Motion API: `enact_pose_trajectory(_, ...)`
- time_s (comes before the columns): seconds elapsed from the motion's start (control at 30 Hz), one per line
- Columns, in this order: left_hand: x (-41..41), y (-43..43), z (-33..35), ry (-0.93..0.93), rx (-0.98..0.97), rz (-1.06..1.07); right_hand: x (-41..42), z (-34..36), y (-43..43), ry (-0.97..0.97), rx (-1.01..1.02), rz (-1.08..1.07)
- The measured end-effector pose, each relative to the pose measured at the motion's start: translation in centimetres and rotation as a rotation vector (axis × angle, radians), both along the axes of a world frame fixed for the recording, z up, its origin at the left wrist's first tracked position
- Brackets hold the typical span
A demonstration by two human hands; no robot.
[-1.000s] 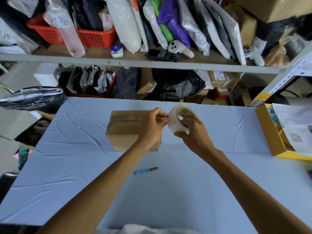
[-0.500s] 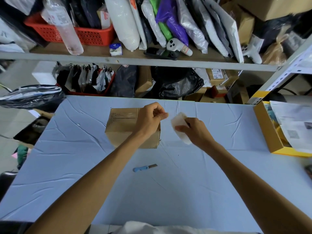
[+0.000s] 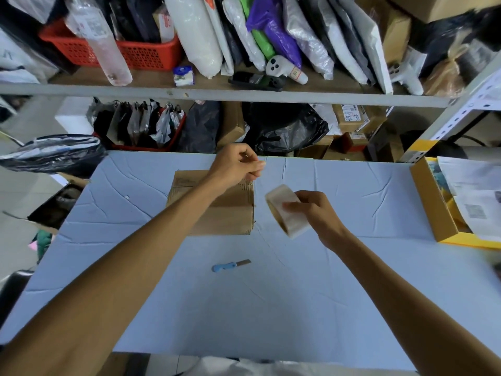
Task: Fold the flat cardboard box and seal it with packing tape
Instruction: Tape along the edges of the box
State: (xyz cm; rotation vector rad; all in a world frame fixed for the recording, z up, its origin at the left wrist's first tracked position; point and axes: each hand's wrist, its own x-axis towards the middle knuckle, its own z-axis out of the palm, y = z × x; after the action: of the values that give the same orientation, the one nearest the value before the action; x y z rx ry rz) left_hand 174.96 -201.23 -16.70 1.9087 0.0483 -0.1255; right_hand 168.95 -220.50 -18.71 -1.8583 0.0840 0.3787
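Observation:
A folded brown cardboard box [image 3: 227,218] stands on the pale blue table [image 3: 271,308], partly hidden by my left forearm. My left hand [image 3: 235,165] hovers above the box's far right corner, fingers pinched together on what looks like the clear tape's free end; the strip itself is barely visible. My right hand [image 3: 315,213] grips a roll of packing tape [image 3: 286,210], held just right of the box and tilted.
A blue-handled knife [image 3: 230,265] lies on the table in front of the box. A yellow-edged open box [image 3: 433,202] with papers sits at the right edge. Crowded shelves [image 3: 244,92] with bags, a red basket [image 3: 143,52] and parcels rise behind the table.
My hands have drawn apart: the left rose toward the box's far right corner, the right carried the tape roll down and to the right, away from the box.

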Motion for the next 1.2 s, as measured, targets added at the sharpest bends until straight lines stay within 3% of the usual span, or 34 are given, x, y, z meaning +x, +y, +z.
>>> enact_pose_trajectory(0.13, 0.7, 0.3, -0.1, 0.006, 0.108, 0.058, 0.5, -0.2, 0.2, 0.144, -0.021, -0.015)
enact_pose_trajectory(0.27, 0.9, 0.0, -1.5, 0.077, 0.251, 0.093, -0.6, -1.1, 1.5, 0.393, -0.201, -0.096)
enact_pose_trajectory(0.4, 2.0, 0.9, -2.3, 0.145, 0.185, 0.103, -0.8, -1.0, 2.2, 0.331, -0.101, -0.196)
enact_pose_trajectory(0.63, 4.5, 1.9, -1.4, 0.016, 0.287, -0.06, -0.1, -0.3, 4.2, 0.331, -0.145, -0.23)
enact_pose_trajectory(0.87, 5.5, 2.5, -1.9, -0.065, 0.34, -0.115, -0.9, -1.0, 5.4, 0.509, -0.086, -0.306)
enact_pose_trajectory(1.2, 8.8, 2.9, -2.4, 0.121, 0.304, -0.361, -0.3, -1.8, 6.2, 0.537, 0.024, -0.373)
